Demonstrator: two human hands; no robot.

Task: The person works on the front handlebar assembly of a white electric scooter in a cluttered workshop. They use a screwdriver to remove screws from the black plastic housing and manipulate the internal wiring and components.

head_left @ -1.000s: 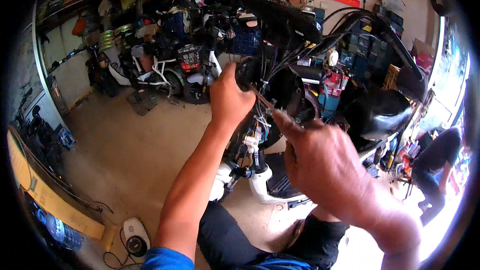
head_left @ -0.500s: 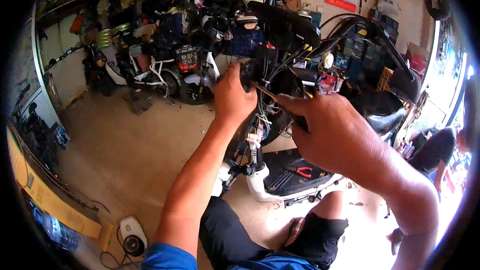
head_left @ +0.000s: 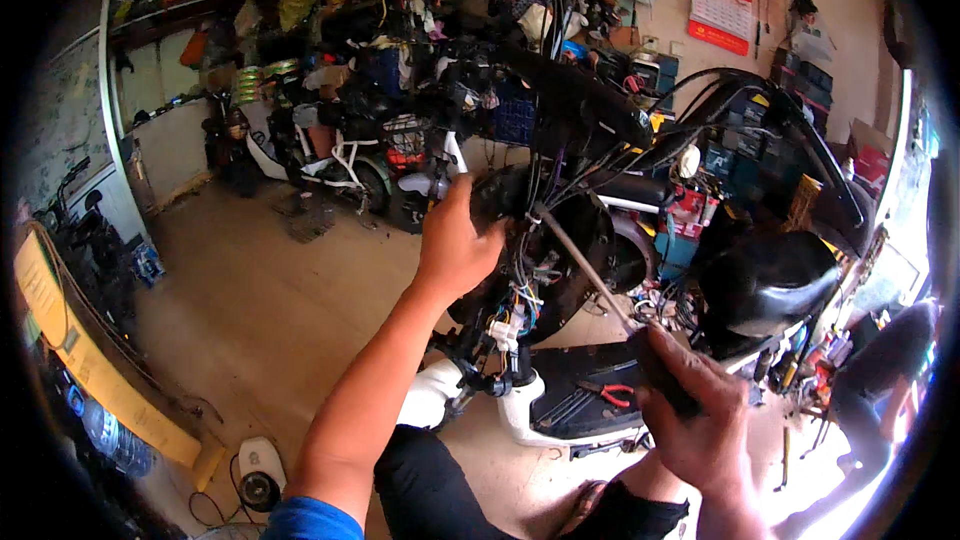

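Note:
In front of me is an electric scooter stripped at the steering column, with loose coloured wires (head_left: 525,305) and a white connector (head_left: 505,330). My left hand (head_left: 452,250) is closed around the edge of a black front part (head_left: 495,198) of the scooter, its far fingers hidden. My right hand (head_left: 705,425) grips the dark handle of a screwdriver (head_left: 592,275). The screwdriver's long shaft slants up and left, its tip among the black cables (head_left: 548,165) below the handlebar; whether it touches anything cannot be made out.
Red-handled pliers (head_left: 617,395) and other tools lie on the black footboard (head_left: 570,410). A black seat (head_left: 775,285) rises at the right, near a seated person's leg (head_left: 885,370). Parked scooters (head_left: 340,175) and piled goods line the back. A yellow board (head_left: 95,360) stands at left.
My right hand has drawn down and back toward me with the screwdriver, baring its long shaft. The left hand stays at the black part. My view has tilted and shifted slightly.

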